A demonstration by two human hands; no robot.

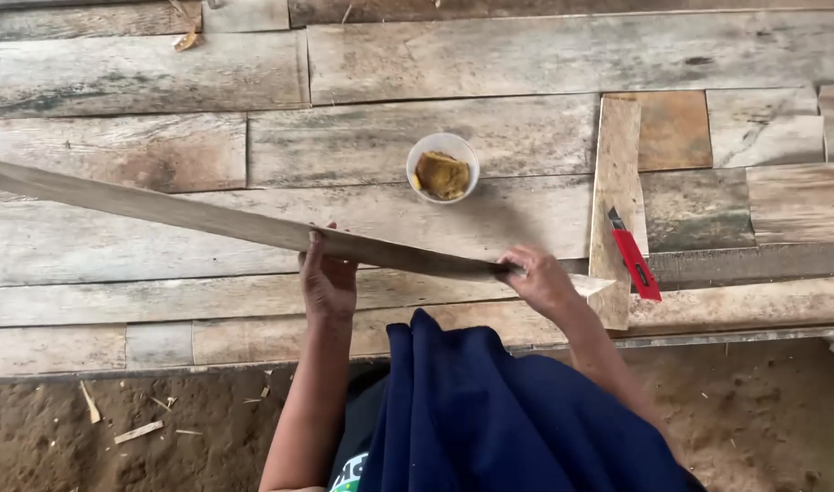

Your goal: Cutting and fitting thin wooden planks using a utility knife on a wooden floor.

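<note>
Over the plank bench [162, 73] — long strip [162, 211] gripped by left hand [327, 282] mid-length, right hand [540, 281] near its end.

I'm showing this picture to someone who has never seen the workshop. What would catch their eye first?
Most likely the long thin wooden strip, which slants across the plank workbench, gripped by the left hand near its middle and the right hand near its pointed end. Next comes the red utility knife, lying on a short upright board to the right. A small white cup holding something yellowish-brown sits just beyond the strip.
</note>
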